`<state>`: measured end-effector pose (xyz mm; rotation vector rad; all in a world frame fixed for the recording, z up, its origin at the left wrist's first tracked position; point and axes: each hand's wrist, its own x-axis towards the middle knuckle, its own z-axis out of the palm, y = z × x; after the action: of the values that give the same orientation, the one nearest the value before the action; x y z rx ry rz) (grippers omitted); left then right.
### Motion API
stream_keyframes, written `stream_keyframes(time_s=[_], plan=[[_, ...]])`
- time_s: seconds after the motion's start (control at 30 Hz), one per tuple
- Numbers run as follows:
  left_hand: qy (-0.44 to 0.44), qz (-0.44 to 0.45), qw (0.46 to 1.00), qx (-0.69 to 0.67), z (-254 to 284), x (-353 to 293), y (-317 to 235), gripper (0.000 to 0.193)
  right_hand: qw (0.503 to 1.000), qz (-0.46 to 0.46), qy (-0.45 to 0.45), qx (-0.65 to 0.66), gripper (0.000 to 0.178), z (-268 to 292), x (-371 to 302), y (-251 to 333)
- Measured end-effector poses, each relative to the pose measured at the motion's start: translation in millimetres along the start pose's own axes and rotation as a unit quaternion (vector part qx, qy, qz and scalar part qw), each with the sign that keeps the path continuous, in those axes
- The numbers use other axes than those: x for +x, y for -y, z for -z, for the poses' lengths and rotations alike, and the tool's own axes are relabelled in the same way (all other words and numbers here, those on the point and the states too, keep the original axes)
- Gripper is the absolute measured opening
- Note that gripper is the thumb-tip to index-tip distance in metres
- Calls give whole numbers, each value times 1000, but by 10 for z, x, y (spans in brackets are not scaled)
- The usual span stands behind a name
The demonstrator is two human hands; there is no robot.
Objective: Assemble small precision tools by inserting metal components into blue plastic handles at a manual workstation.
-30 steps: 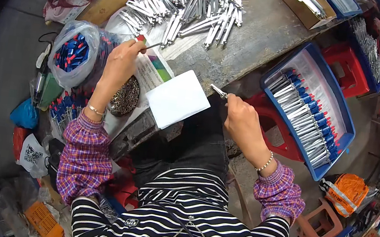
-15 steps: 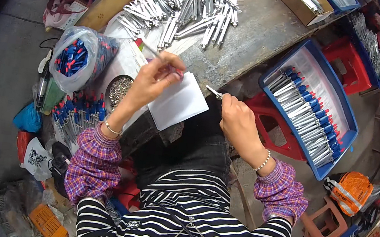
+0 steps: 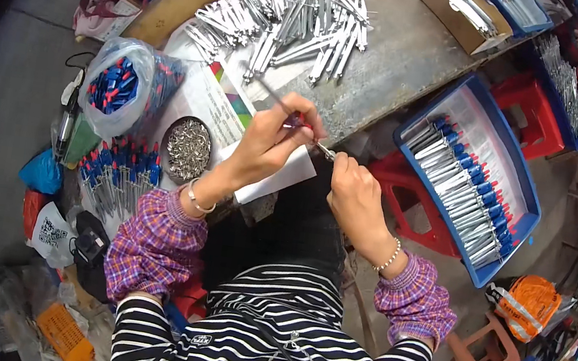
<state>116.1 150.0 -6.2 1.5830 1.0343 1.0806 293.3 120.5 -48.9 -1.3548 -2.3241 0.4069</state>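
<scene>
Head view | Slim silver metal part (image 3: 326, 151) pinched in right hand (image 3: 356, 195), long axis pointing far-left | Left hand (image 3: 273, 134), closed around thin dark rod (image 3: 271, 93), just beside that tip; contact unclear | White paper sheet (image 3: 280, 179) near-left

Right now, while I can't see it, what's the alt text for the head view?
The left hand, holding a thin dark rod, and right hand, holding a small silver part, are close together by a workbench. Silver pieces lie heaped beyond; a blue tray of metal parts is at right.
</scene>
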Motion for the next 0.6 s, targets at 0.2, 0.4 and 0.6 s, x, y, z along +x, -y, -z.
stream_keyframes(time_s=[0.2, 0.4, 0.6], plan=[[-39, -56, 998, 8, -43, -206, 258, 18, 999, 31, 6, -12, 18, 65, -8, 91], [37, 8, 998, 48, 130, -64, 29, 17, 999, 23, 6, 49, 15, 9, 18, -27], [19, -105, 913, 394, 1050, -185, -155, 27, 962, -63, 8, 266, 5, 65, -19, -45]])
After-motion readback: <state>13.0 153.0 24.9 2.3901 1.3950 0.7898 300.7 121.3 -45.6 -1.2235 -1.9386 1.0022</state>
